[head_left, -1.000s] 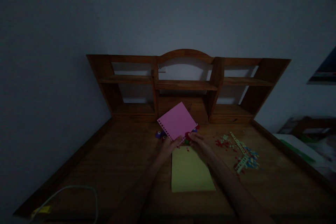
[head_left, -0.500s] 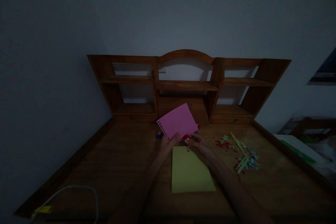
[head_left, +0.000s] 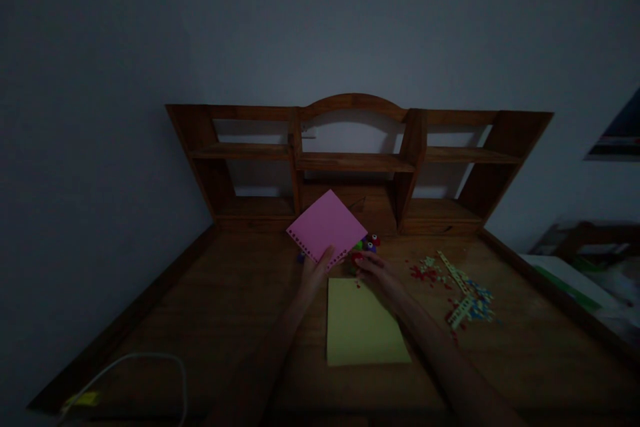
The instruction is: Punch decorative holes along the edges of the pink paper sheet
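My left hand [head_left: 315, 273] grips a pink sheet of paper [head_left: 327, 223] by its lower corner, thumb on top. Rows of small cut-out holes run along two of the sheet's edges. My right hand [head_left: 374, 267] has its fingers closed round a small red paper punch [head_left: 356, 257], just right of the sheet; the sheet and the punch look apart. Below both hands lies a yellow sheet [head_left: 367, 327], with a few tiny red bits near its top edge. Behind my right hand stand several small coloured punches [head_left: 374, 240], red, purple and green, partly hidden by the paper.
On the right of the wooden desk [head_left: 210, 320] lie loose red, green and blue paper bits [head_left: 480, 303] and punched paper strips [head_left: 453, 272]. A wooden shelf unit [head_left: 355, 161] stands at the back. A white cable [head_left: 145, 355] curves at the front left, near a yellow object [head_left: 83, 399].
The pink sheet has moved left and turned, away from the red punch. More of the coloured punches behind it now show. My right hand stays nearly in place.
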The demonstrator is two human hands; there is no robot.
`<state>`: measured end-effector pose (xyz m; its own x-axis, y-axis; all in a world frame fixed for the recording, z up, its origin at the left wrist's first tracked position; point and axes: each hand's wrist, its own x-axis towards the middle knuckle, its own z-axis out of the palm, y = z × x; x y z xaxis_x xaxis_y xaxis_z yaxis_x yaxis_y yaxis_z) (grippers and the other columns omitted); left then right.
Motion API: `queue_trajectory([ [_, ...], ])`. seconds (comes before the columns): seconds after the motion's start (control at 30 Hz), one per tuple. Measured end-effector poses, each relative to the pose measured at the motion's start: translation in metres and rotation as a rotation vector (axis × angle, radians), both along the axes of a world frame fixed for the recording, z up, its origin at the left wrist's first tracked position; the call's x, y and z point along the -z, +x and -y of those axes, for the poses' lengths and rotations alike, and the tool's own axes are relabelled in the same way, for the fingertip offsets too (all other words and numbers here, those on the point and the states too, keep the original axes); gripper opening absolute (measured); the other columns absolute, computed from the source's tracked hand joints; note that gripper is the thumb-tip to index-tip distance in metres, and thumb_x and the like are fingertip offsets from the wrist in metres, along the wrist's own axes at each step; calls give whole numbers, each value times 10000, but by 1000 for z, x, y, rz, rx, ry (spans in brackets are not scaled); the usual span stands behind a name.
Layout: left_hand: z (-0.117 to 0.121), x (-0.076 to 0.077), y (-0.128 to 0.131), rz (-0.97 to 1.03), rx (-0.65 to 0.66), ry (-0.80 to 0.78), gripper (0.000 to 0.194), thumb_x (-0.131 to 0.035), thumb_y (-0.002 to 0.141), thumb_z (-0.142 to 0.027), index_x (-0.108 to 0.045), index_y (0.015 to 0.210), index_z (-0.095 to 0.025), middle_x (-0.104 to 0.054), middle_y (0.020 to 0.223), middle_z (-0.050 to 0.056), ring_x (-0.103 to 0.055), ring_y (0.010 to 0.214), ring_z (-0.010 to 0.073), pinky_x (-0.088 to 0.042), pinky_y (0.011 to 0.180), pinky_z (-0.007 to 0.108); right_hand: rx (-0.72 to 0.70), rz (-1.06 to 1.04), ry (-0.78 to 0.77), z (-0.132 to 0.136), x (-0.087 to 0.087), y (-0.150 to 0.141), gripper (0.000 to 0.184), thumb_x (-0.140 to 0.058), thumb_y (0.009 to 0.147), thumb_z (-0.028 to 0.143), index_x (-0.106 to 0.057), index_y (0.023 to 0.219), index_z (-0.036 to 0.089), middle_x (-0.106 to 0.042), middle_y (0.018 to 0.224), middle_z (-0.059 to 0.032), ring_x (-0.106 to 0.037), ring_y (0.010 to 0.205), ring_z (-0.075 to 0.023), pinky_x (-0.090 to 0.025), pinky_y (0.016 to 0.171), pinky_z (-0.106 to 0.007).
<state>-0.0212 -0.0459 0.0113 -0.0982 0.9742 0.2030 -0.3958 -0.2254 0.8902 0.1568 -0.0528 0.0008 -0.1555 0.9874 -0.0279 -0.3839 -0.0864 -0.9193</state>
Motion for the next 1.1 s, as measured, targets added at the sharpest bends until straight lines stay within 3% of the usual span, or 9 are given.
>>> queue_trajectory([
  [0.27, -4, 10, 2, 89, 140, -52, 678, -806, 720, -369, -537, 1308, -167, -676, 1197, 151, -704, 925, 283, -594, 817, 433, -67, -178, -81, -9, 2, 6, 238, -712, 696, 305, -726, 906, 194, -717, 860, -54, -599, 639, -146, -476, 558, -250],
  [0.4, -2, 6, 1, 71, 168, -37, 719, -853, 658, -297, -553, 1297, -158, -681, 1184, 148, -698, 928, 271, -579, 828, 407, -126, -191, -38, -9, -2, 5, 221, -628, 714, 366, -703, 808, 181, -598, 593, -6, -418, 426, -99, -321, 397, -230],
  [0.5, -1, 3, 1, 55, 193, -33, 702, -859, 645, -285, -573, 1270, -139, -692, 1141, 150, -692, 906, 258, -565, 813, 381, -113, -77, -7, -6, -1, 3, 271, -653, 762, 451, -692, 806, 187, -466, 486, 56, -275, 367, -65, -218, 362, -214],
  [0.57, -1, 4, 1, 48, 218, -33, 652, -845, 661, -289, -589, 1240, -132, -700, 1102, 145, -688, 871, 243, -558, 769, 358, -59, 28, 28, -2, 0, 1, 277, -744, 726, 441, -699, 835, 190, -532, 549, 48, -336, 396, -58, -240, 378, -204],
  [0.67, -1, 5, 2, 34, 264, -45, 573, -830, 675, -275, -611, 1185, -134, -707, 1035, 123, -679, 815, 218, -542, 716, 331, -17, 143, 97, 2, 2, -2, 328, -819, 670, 418, -718, 896, 202, -676, 767, -11, -509, 506, -87, -368, 459, -218],
  [0.8, -1, 9, 2, 18, 272, -40, 502, -824, 681, -275, -622, 1122, -145, -699, 1032, 109, -670, 798, 199, -535, 724, 331, 51, 251, 179, 4, 0, -3, 346, -815, 660, 471, -744, 853, 193, -714, 825, -55, -624, 644, -157, -474, 560, -262],
  [0.93, -3, 14, 1, -7, 255, -60, 486, -839, 663, -277, -625, 1073, -126, -704, 996, 105, -661, 766, 184, -537, 715, 319, 70, 329, 277, 4, -5, -3, 317, -784, 691, 487, -755, 808, 194, -724, 854, -70, -651, 742, -189, -509, 619, -273],
  [1.1, -5, 20, 1, -10, 293, -87, 514, -841, 662, -293, -625, 1094, -121, -706, 1009, 118, -666, 779, 195, -543, 736, 330, 78, 327, 213, 8, -7, -5, 326, -793, 675, 480, -754, 783, 174, -720, 773, -65, -623, 625, -164, -471, 541, -257],
])
